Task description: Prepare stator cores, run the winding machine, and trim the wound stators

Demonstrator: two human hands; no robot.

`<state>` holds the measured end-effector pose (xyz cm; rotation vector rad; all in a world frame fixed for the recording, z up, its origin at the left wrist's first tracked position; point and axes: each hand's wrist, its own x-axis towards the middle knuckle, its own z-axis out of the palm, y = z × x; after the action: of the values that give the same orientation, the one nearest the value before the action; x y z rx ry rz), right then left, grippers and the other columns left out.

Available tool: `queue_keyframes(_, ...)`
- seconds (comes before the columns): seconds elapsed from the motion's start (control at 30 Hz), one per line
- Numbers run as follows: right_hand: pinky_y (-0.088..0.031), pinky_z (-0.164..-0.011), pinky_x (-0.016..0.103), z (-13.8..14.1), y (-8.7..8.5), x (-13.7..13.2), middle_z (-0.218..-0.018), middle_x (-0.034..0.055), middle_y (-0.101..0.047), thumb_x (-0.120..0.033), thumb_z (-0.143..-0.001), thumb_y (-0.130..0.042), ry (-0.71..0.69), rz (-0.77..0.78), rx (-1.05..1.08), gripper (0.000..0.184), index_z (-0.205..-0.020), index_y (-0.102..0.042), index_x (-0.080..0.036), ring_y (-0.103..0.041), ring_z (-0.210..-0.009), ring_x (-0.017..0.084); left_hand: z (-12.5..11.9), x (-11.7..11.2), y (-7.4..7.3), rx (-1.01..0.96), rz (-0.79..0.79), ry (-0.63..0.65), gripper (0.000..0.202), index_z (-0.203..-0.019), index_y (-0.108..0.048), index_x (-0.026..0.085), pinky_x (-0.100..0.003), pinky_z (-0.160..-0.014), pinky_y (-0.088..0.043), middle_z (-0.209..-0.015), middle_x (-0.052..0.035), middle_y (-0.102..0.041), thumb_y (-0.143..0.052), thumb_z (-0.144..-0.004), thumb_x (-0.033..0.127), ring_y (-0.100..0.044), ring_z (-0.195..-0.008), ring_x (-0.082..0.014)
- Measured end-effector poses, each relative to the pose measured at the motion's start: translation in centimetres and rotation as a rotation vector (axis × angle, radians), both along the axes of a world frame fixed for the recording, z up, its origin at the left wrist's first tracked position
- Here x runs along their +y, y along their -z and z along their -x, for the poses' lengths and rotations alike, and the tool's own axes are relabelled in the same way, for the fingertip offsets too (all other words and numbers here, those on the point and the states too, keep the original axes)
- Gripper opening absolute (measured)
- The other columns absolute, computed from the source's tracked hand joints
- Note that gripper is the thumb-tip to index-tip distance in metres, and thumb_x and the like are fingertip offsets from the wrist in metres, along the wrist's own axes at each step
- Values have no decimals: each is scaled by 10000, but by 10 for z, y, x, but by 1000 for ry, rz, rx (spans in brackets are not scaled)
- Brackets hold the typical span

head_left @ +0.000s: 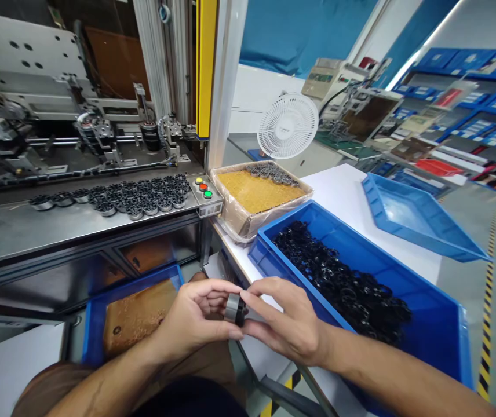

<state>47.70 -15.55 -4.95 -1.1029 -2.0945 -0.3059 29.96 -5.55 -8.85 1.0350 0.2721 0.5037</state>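
Observation:
Both hands meet low in the middle of the view over my lap. My left hand (196, 318) and my right hand (285, 324) pinch the same small grey metal ring with a black insert (234, 310) between their fingertips. Just right of them a blue bin (443, 341) holds a heap of black plastic rings (343, 284). Behind it a cardboard box (239, 223) lined with plastic shows a yellow sheet and a few grey rings (272, 171) at its far end. Several assembled rings (139, 197) lie in rows on the machine's steel shelf.
A three-button panel (203, 187) sits at the shelf's right end. Below the shelf a blue bin (94, 324) holds a brown sheet. An empty blue tray (417, 217) lies tilted on the white table (343, 191), with a white fan (288, 126) behind it. Shelving with blue bins lines the right.

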Motion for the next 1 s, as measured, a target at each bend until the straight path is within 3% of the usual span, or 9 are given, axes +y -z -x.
queue_keyframes(0.27, -564, -694, 336, 2, -2, 1, -932, 155, -672, -202, -892, -632, -31, -7, -39, 322, -1170, -575, -52, -650, -863, 219, 2, 1, 2, 21, 44, 22, 493, -995, -736, 176, -175, -737, -580, -899, -44, -794, -884, -545, 37, -746, -821, -151)
queue_keyframes(0.57, -556, -709, 326, 4, 3, 3, -933, 148, -670, -339, -925, -600, 5, -22, -32, 318, -1070, -621, -56, -619, -821, 201, 4, -2, 8, 59, -28, -7, 452, -1024, -748, 193, -180, -737, -588, -952, -68, -792, -876, -598, 113, -754, -851, -196)
queue_keyframes(0.67, -553, -721, 330, 5, 3, 3, -912, 137, -677, -336, -932, -589, 0, -41, -59, 302, -1011, -645, -50, -617, -824, 203, 5, -14, 7, 59, -38, -25, 458, -1168, -708, 213, -273, -885, -579, -1169, -99, -733, -811, -723, 255, -700, -1063, -262)
queue_keyframes(0.77, -548, -730, 340, 5, 2, 4, -890, 126, -685, -291, -922, -607, -8, -59, -110, 267, -992, -659, -38, -625, -846, 219, 5, -25, 7, 95, -24, -106, 459, -1261, -655, 228, -342, -1048, -487, -1346, -95, -631, -717, -818, 331, -554, -1282, -296)
queue_keyframes(0.87, -552, -783, 350, 2, 5, 7, -967, 140, -680, -372, -898, -644, 13, 0, 21, 350, -1044, -661, -54, -628, -888, 214, 6, -29, 9, 162, 4, -133, 425, -1265, -652, 213, -357, -1084, -453, -1349, -102, -628, -672, -857, 332, -528, -1307, -298)
queue_keyframes(1.0, -540, -912, 365, 2, 17, 10, -1135, 190, -638, -462, -853, -679, 60, 169, 346, 569, -1242, -587, -56, -615, -1057, 222, 5, -29, 12, 144, 28, -125, 470, -1308, -614, 209, -364, -1006, -520, -1339, -136, -628, -660, -862, 351, -582, -1243, -310)
